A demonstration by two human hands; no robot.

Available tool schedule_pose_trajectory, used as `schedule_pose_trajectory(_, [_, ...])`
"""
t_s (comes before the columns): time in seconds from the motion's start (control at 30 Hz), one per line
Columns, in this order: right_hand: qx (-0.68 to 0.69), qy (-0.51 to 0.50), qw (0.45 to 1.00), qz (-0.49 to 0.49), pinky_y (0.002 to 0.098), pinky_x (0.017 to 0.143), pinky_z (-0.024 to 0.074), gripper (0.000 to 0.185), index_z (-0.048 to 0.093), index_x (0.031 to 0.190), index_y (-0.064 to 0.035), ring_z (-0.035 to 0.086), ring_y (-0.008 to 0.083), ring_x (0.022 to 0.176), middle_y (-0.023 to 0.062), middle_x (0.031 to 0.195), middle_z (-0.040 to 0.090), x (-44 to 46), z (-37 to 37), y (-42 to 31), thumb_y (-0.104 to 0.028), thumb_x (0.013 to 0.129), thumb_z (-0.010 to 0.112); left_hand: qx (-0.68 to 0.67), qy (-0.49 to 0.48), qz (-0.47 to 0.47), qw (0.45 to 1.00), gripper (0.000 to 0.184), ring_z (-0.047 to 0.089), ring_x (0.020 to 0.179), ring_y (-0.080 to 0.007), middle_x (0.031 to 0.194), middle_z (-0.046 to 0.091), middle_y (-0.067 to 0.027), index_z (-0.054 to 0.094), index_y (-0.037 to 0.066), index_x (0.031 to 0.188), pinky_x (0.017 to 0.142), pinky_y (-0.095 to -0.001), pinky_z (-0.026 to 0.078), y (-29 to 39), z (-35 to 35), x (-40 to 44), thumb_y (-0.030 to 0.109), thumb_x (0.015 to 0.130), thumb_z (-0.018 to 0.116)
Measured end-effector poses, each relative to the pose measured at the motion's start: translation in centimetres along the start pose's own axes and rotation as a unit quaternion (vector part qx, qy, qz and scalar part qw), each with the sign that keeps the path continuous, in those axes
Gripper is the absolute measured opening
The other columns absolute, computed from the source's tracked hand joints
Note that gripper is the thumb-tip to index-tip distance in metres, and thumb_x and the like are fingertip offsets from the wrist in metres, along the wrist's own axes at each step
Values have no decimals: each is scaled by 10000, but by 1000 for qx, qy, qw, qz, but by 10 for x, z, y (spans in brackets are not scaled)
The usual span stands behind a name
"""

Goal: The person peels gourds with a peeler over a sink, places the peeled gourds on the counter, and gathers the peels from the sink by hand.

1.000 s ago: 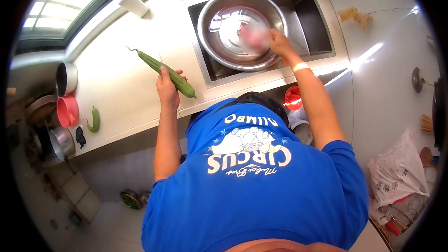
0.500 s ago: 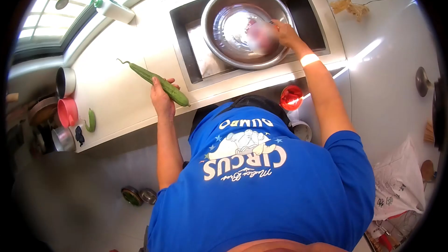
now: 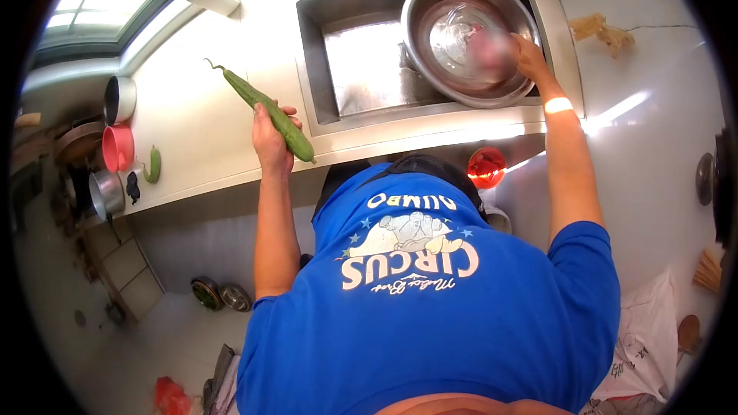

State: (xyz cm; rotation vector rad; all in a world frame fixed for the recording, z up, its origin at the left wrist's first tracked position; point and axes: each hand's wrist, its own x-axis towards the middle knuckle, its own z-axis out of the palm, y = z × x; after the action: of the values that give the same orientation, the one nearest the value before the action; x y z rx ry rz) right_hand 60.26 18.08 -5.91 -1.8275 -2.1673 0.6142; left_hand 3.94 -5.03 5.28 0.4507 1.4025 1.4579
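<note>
Reaching forward, left grip [image 3: 272, 137] wrapped round green gourd [image 3: 252, 94], right grip [image 3: 530, 60] clasping basin rim [image 3: 407, 34].

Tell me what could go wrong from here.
The left hand holds the green gourd with its blunt end near the front edge of the counter; if loosened, it might slip off.

Only the right hand is at the basin, on one side; pulling there could tip it.

Ctr [image 3: 207, 131], sm grn veg [image 3: 155, 164], pink tub [image 3: 118, 147]; pot [image 3: 108, 192]

Blue shirt [image 3: 430, 334] reads "DUMBO", "CIRCUS" (upside down).
</note>
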Motion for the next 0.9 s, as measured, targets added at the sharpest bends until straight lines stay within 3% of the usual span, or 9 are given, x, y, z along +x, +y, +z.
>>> schedule_pose_trajectory(0.2, [-15, 29, 999, -14, 475, 998, 515, 509, 639, 1331, -8, 649, 454, 1154, 287, 1208, 691, -3, -5, 42, -410, 1028, 563, -50, -59, -11, 997, 487, 634, 765, -222, 966, 646, -157, 494, 1, 1267, 687, -374, 548, 7, 11, 7, 435, 1135, 316])
schedule_pose_trajectory(0.3, [-4, 8, 999, 36, 484, 981, 522, 516, 644, 1322, -5, 651, 465, 1138, 287, 1189, 695, -2, -10, 34, -422, 1027, 567, -83, -81, -29, 993, 483, 630, 803, -232, 959, 636, -135, 506, -2, 1292, 711, -395, 547, 13, 16, 15, 407, 1131, 305])
schedule_pose_trajectory(0.4, [-27, 84, 993, 83, 469, 952, 535, 513, 648, 1318, -7, 686, 424, 1104, 258, 1144, 724, -5, -12, 21, -428, 1036, 562, -112, -107, -45, 987, 466, 626, 802, -234, 919, 617, -112, 525, -8, 1316, 720, -392, 549, 15, 25, 26, 366, 1125, 322])
schedule_pose_trajectory(0.47, [95, 68, 978, 175, 428, 909, 546, 506, 654, 1325, -15, 713, 338, 1034, 218, 1113, 743, -14, -24, -29, -425, 1043, 562, -91, -133, -53, 986, 454, 626, 799, -230, 917, 618, -110, 540, -7, 1298, 724, -385, 553, 8, 30, 36, 359, 1124, 336])
schedule_pose_trajectory(0.53, [199, 42, 961, 188, 348, 752, 557, 492, 668, 1339, -46, 701, 169, 811, 140, 1038, 757, -25, -23, -65, -430, 1048, 572, -89, -150, -70, 982, 438, 632, 782, -224, 907, 624, -109, 561, -6, 1272, 726, -375, 561, 4, 36, 42, 355, 1121, 363])
schedule_pose_trajectory(0.6, [299, 35, 943, 142, 313, 517, 481, 444, 688, 1350, -130, 553, 130, 535, 50, 782, 660, -46, -17, -130, -443, 1058, 571, -83, -174, -75, 978, 449, 640, 793, -215, 938, 644, -114, 562, 6, 1291, 736, -366, 567, -7, 42, 47, 381, 1122, 383])
schedule_pose_trajectory(0.63, [319, -28, 922, 219, 280, 477, 433, 434, 681, 1364, -163, 506, 96, 524, -6, 669, 556, -58, -33, -193, -454, 1070, 551, -73, -190, -78, 976, 456, 638, 813, -204, 968, 649, -111, 560, 18, 1314, 752, -360, 571, -12, 44, 50, 395, 1126, 386])
schedule_pose_trajectory(0.67, [367, -42, 908, 199, 248, 432, 365, 463, 669, 1379, -181, 478, 73, 503, -24, 633, 539, -71, -31, -228, -493, 1051, 575, -75, -182, -78, 977, 418, 639, 790, -194, 945, 666, -107, 586, 41, 1279, 741, -339, 563, -12, 51, 48, 390, 1122, 417])
schedule_pose_trajectory(0.9, [444, -103, 886, 85, 243, 411, 345, 522, 628, 1387, -61, 456, 57, 477, -22, 579, 493, -64, -14, -370, -472, 1076, 547, -37, -247, -85, 965, 400, 628, 751, -150, 909, 677, -83, 621, 61, 1244, 667, -294, 535, -5, 80, 44, 406, 1116, 463])
